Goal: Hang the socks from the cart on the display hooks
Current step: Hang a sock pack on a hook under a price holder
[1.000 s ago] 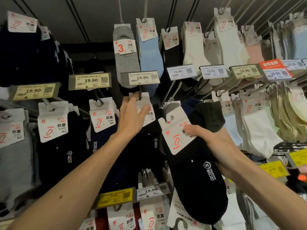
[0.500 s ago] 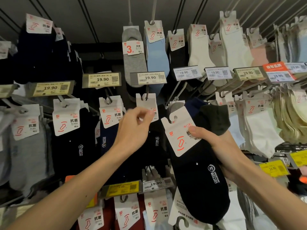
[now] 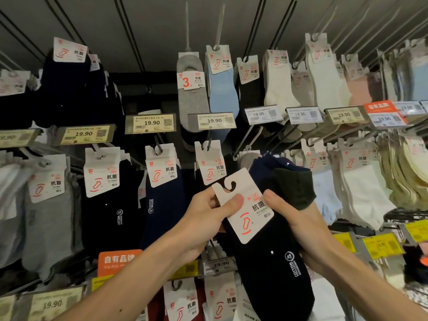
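A dark sock pack (image 3: 273, 262) is held below a display hook (image 3: 209, 141) — left hand (image 3: 203, 218) pinching its stiff card (image 3: 245, 218) near the top, right hand (image 3: 298, 218) gripping its soft cloth. Light and limp, it likely steers best by the card.

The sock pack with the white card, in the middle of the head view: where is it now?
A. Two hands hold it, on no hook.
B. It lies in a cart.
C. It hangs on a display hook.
A: the left hand pinches the white card, the right hand grips the black sock pack, and no hook passes through the card.
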